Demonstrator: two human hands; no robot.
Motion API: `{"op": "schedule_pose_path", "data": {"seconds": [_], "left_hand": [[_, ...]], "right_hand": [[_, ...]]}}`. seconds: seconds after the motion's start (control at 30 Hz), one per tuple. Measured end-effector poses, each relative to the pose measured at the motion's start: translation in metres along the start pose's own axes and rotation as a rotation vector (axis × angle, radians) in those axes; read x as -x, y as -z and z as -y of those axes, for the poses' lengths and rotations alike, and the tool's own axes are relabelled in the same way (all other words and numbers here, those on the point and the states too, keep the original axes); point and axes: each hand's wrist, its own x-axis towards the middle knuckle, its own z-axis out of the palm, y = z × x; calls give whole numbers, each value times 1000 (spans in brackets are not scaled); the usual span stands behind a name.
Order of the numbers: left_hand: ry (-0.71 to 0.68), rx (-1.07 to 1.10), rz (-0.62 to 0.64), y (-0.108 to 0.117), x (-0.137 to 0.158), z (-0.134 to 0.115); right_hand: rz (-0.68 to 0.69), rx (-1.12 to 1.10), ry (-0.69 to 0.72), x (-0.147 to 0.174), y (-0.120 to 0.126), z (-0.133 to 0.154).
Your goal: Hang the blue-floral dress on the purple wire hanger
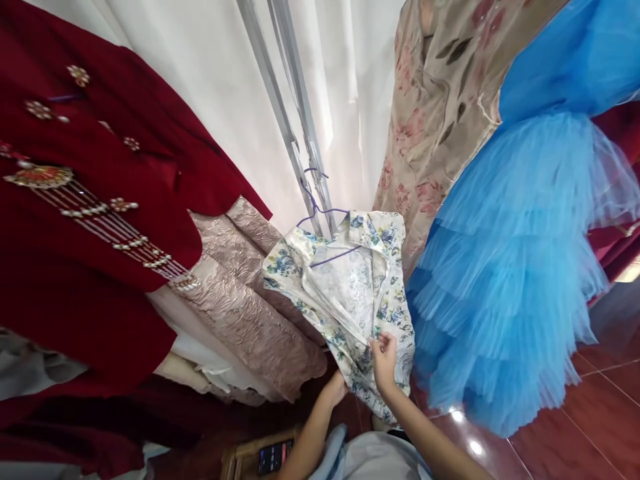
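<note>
A white floral-print top with short sleeves hangs from a thin purple hanger, its front falling open at the neck. My right hand pinches the edge of that opening low on the front, thumb and finger together. At the lower left side of the top is my left hand; its fingers are hidden behind the cloth, so their grip does not show. Through the open neck, the inside of the back and the hanger's lower bar are visible.
A metal stand rises behind the top. Left hang a dark red garment with beaded ornaments and a pink textured one. Right are a beige floral dress and a blue tiered tulle dress. A phone lies below.
</note>
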Motion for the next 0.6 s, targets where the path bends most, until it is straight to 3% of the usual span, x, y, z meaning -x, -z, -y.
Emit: {"op": "schedule_pose_path", "data": {"seconds": [0.1,0.23,0.4,0.6], "left_hand": [[-128,58,-119,17,-7,30],[-237,52,-192,22,-9,47],[-185,-13,-159,32,5,27],[-103,-4,-173,51,24,2]], "right_hand": [[93,7,-105,10,-5,-32],[368,52,-100,7,-17,-32],[561,229,-133,-3,-34,-22],[704,283,-236,8,-58,-30]]}}
